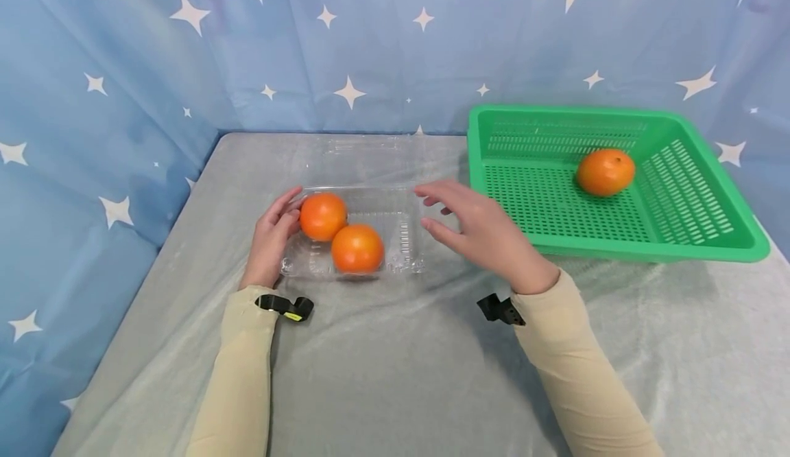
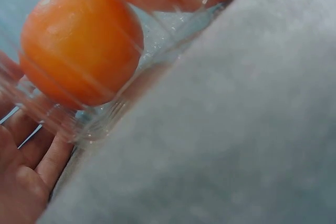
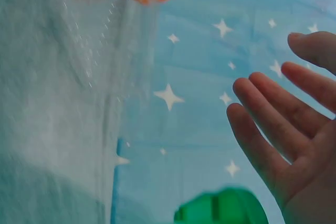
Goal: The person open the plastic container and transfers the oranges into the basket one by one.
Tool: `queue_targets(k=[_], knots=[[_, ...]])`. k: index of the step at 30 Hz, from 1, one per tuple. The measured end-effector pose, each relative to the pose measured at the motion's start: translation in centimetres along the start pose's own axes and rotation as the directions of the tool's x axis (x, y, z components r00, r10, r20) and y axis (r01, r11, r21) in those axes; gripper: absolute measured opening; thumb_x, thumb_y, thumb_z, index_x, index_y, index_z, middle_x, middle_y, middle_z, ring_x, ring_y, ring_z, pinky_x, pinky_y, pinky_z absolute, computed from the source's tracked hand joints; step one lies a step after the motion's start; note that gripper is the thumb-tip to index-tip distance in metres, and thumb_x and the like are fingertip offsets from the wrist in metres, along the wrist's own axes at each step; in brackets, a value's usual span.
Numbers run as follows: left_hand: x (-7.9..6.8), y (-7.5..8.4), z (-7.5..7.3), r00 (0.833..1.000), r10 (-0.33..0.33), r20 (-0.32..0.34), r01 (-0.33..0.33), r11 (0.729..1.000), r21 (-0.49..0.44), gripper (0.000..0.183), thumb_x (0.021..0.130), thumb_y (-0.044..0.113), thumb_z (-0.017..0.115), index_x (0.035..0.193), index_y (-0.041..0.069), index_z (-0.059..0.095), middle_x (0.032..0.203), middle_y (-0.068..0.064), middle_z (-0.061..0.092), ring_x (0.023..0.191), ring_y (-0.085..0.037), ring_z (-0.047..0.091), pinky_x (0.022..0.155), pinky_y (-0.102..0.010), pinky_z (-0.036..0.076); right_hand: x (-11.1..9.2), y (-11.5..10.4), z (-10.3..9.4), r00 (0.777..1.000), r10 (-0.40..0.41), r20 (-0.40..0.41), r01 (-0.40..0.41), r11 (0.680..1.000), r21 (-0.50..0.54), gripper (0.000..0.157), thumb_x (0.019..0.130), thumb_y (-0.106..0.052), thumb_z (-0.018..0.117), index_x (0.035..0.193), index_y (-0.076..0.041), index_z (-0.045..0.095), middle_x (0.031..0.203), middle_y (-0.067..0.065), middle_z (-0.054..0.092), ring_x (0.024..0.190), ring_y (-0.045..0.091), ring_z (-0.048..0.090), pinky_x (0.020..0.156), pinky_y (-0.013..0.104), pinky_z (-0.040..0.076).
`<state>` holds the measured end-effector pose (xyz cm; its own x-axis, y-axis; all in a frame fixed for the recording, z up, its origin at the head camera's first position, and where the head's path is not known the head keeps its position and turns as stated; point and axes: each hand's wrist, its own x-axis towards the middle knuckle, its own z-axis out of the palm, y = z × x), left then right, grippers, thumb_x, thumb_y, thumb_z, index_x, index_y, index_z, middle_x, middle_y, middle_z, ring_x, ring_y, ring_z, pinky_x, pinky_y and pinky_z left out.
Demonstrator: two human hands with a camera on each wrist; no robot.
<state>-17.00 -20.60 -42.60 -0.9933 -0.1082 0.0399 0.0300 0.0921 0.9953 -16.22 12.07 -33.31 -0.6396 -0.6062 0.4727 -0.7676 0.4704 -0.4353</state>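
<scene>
A clear plastic clamshell box [image 1: 395, 227] lies on the table with its lid [image 1: 370, 158] folded back behind it. Two oranges sit in its left half, one at the back [image 1: 324, 216] and one nearer the front [image 1: 358, 249]. My left hand [image 1: 271, 241] rests against the box's left side, fingers loosely extended along the wall; the left wrist view shows the fingers [image 2: 50, 161] beside the clear wall and an orange [image 2: 81, 45]. Over the right of the box, my right hand [image 1: 478, 230] hovers with spread, relaxed fingers [image 3: 273, 129], holding nothing.
At the right stands a green plastic basket [image 1: 642, 248] with slotted walls, holding one orange [image 1: 605, 172]. Grey cloth covers the table [image 1: 389, 368]. A blue curtain with white stars [image 1: 382, 45] hangs behind and at the left.
</scene>
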Motion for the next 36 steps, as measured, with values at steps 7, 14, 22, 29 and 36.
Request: queue_targets(k=[7, 14, 22, 29, 36], knots=[[0.0, 0.0, 0.0, 1.000, -0.003, -0.003, 0.003, 1.000, 0.001, 0.036, 0.094, 0.023, 0.045, 0.130, 0.026, 0.047, 0.127, -0.002, 0.050, 0.111, -0.017, 0.050, 0.094, -0.036, 0.039, 0.3, -0.7, 2.2, 0.998, -0.028, 0.059, 0.031, 0.998, -0.050, 0.042, 0.085, -0.024, 0.060, 0.123, -0.010, 0.051, 0.115, 0.001, 0.054, 0.093, 0.012, 0.056, 0.078, 0.027, 0.048], [0.0, -0.2, 0.0, 1.000, 0.002, -0.009, -0.002, 1.000, 0.004, 0.036, 0.093, 0.024, 0.046, 0.129, 0.026, 0.047, 0.126, -0.002, 0.050, 0.110, -0.016, 0.050, 0.093, -0.035, 0.040, 0.7, -1.3, 3.9, 0.991, -0.036, 0.128, 0.043, 0.998, -0.055, 0.040, 0.087, -0.025, 0.057, 0.124, -0.009, 0.051, 0.124, 0.002, 0.048, 0.109, 0.016, 0.048, 0.090, 0.031, 0.042], [0.1, -0.1, 0.1, 1.000, -0.003, -0.011, 0.003, 1.000, 0.012, 0.036, 0.094, 0.023, 0.045, 0.129, 0.027, 0.047, 0.127, -0.002, 0.050, 0.110, -0.016, 0.050, 0.092, -0.036, 0.040, 0.6, -1.8, 5.6, 0.987, 0.010, 0.160, -0.006, 1.000, -0.028, 0.043, 0.087, -0.035, 0.055, 0.122, -0.011, 0.052, 0.127, 0.003, 0.045, 0.111, 0.016, 0.047, 0.091, 0.031, 0.041], [0.1, 0.0, 0.1, 1.000, -0.007, -0.012, 0.007, 1.000, 0.013, 0.036, 0.094, 0.023, 0.045, 0.130, 0.027, 0.047, 0.127, -0.003, 0.050, 0.110, -0.016, 0.050, 0.093, -0.036, 0.040, 0.5, -2.1, 6.6, 0.987, 0.039, 0.154, -0.032, 0.998, -0.046, 0.046, 0.088, -0.042, 0.050, 0.124, -0.013, 0.051, 0.129, 0.003, 0.043, 0.112, 0.016, 0.046, 0.090, 0.032, 0.042], [0.0, 0.1, 0.2, 1.000, -0.007, -0.016, 0.008, 1.000, 0.011, 0.036, 0.094, 0.023, 0.045, 0.129, 0.027, 0.047, 0.127, -0.003, 0.050, 0.111, -0.016, 0.050, 0.093, -0.035, 0.040, 0.6, -2.5, 7.5, 0.986, 0.064, 0.155, -0.052, 0.995, -0.081, 0.048, 0.087, -0.041, 0.053, 0.126, -0.014, 0.048, 0.127, 0.002, 0.044, 0.113, 0.016, 0.044, 0.090, 0.032, 0.042]])
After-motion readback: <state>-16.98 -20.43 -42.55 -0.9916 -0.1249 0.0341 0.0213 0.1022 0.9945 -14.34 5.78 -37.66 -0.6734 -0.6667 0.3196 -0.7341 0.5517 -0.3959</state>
